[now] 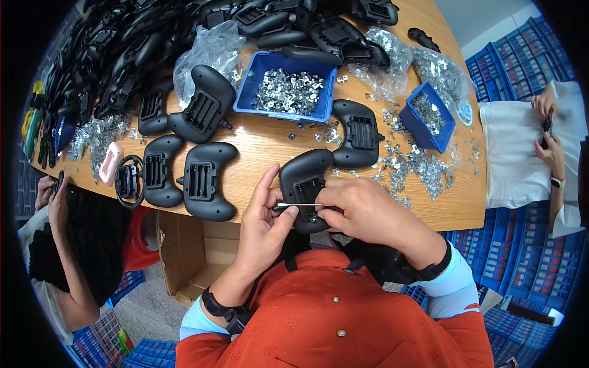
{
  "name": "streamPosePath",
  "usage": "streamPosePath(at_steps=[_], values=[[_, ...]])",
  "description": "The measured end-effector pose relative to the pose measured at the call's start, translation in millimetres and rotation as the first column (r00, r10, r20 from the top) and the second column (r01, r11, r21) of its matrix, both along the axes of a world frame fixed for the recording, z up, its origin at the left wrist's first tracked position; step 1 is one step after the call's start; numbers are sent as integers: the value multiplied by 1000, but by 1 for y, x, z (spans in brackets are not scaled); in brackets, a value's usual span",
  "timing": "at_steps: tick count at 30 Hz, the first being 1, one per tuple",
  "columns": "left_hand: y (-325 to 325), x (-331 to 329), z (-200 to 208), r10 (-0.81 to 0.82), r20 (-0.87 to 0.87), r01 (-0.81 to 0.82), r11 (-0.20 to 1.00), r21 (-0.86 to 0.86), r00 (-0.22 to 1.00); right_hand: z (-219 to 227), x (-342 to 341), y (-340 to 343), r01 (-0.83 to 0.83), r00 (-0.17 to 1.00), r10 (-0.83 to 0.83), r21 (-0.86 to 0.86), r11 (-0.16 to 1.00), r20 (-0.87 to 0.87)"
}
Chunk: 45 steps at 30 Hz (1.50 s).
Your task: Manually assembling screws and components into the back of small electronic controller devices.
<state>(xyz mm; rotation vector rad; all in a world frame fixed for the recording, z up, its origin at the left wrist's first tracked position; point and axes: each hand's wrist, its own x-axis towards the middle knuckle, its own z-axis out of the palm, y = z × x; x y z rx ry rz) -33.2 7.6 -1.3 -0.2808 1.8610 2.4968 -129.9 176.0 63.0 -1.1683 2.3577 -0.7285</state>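
Observation:
In front of me is a black game controller shell (307,168), tilted, its battery bay facing up. My left hand (265,221) grips its left side, thumb on the near edge and index finger raised along it. Closed around a thin straight metal tool (297,204), my right hand (362,205) rests over the shell's right side. The tool lies level across the bay, its free end near my left thumb; I cannot tell its exact kind. My right fingers hide part of the bay. Another controller shell (357,134) lies just beyond, close to the held one.
A blue bin (242,101) of small metal clips stands beyond, a smaller blue bin (423,144) to the right, with loose clips (423,172) around it. Several shells (208,178) lie left; more are heaped behind. Co-workers' hands (546,116) show at right, others (55,193) at left.

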Motion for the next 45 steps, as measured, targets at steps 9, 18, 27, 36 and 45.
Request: streamPosePath(at_steps=[9,18,27,36,45], values=[[4,-2,3,68,1,-68,997,20,998,-8,-6,-4,-7,999,9,-43,999,38],[1,-3,1,45,27,-47,998,43,999,2,-6,17,217,952,-181,-127,968,246],[3,-6,3,32,69,-36,997,62,997,-24,21,62,383,917,-394,-138,913,-60],[3,-5,-3,68,47,-69,997,18,997,-46,31,68,392,807,-469,-267,880,-360],[4,-4,-2,69,34,-69,998,2,997,-43,12,63,329,815,-351,-130,935,-461]])
